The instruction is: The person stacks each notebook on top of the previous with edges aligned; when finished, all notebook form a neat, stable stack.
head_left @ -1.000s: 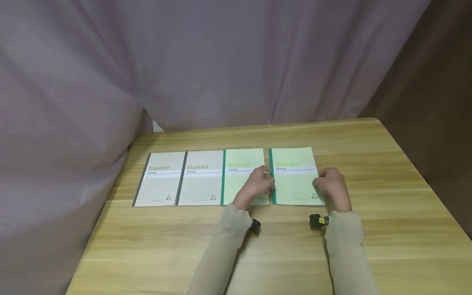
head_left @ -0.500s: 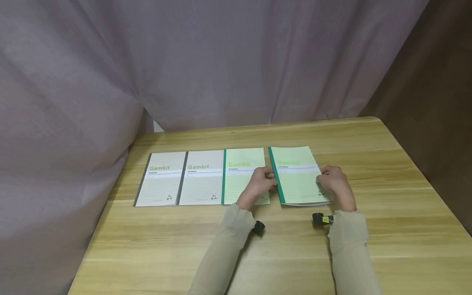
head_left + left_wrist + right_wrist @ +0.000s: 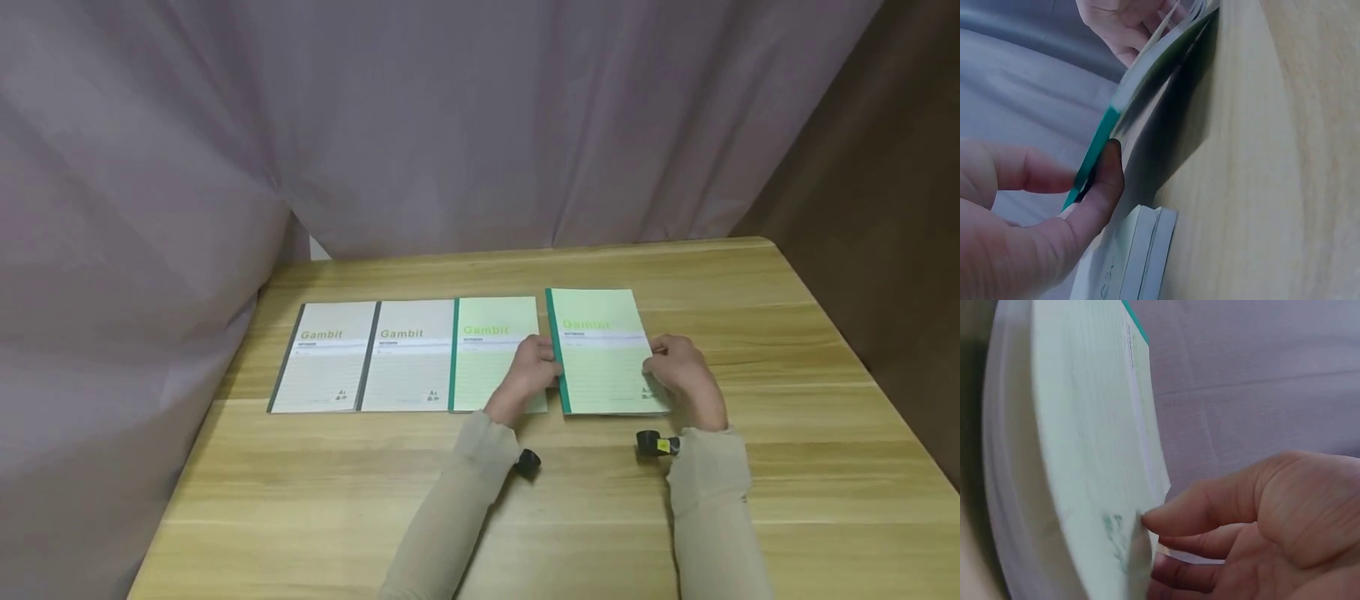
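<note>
The held green notebook [image 3: 603,358] is at 3 o'clock of the row, lifted above the worktop [image 3: 810,433] at least at its spine side, where the left wrist view shows a dark gap. The left hand [image 3: 529,371], at its 8 o'clock, pinches the green spine [image 3: 1097,140]; the right hand [image 3: 682,371], at 4 o'clock, pinches the opposite edge, thumb upon the cover. Gripping both edges probably supports the soft, bowed pages. Toward 9 o'clock lie the resting green notebook [image 3: 480,371], the inner white notebook [image 3: 408,367] and the outer white notebook [image 3: 322,367], face up, apparently so that all titles read one way. The left hand covers part of the resting green notebook. The right fingertips behind the cover are hidden. Pale edges [image 3: 1138,256] in the left wrist view show two layers; perhaps one notebook, perhaps two.
</note>
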The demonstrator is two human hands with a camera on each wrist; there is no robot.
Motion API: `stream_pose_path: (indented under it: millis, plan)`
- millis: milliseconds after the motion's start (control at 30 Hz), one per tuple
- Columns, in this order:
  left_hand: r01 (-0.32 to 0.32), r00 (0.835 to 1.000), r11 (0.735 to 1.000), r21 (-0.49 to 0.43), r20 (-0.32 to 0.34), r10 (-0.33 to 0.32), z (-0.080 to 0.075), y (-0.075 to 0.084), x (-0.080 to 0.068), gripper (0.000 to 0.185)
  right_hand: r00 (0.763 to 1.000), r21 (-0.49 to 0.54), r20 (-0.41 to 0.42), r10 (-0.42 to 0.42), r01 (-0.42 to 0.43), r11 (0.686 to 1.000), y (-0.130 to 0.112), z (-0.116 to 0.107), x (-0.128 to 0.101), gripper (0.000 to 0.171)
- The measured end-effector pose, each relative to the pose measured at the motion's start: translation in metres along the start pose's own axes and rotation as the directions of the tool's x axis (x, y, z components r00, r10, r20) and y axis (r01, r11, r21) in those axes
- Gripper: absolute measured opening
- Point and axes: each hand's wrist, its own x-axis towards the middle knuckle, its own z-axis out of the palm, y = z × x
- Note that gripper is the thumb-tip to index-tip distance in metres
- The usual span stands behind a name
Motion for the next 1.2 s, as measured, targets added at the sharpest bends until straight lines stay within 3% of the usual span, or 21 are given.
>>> stream_pose_path:
  millis: [200, 733, 1200]
  plan:
    - [0.012, 1.000, 0.998, -0.056, -0.016, -0.013, -0.005, 0.001, 0.000, 0.048, 0.998, 0.033, 0.054, -0.025, 0.023, 0.999, -0.002, -0.001, 0.000, 0.058]
    - [0.033, 0.999, 0.998, -0.047, 0.000, -0.033, -0.025, 0.006, -0.002, 0.044, 0.998, 0.213, -0.038, -0.053, 0.060, 0.975, -0.005, 0.006, 0.002, 0.056]
    - [0.025, 1.000, 0.997, -0.067, 0.013, -0.025, -0.049, 0.008, -0.002, 0.053, 0.992, 0.246, -0.054, -0.116, 0.126, 0.961, -0.022, 0.014, -0.002, 0.055]
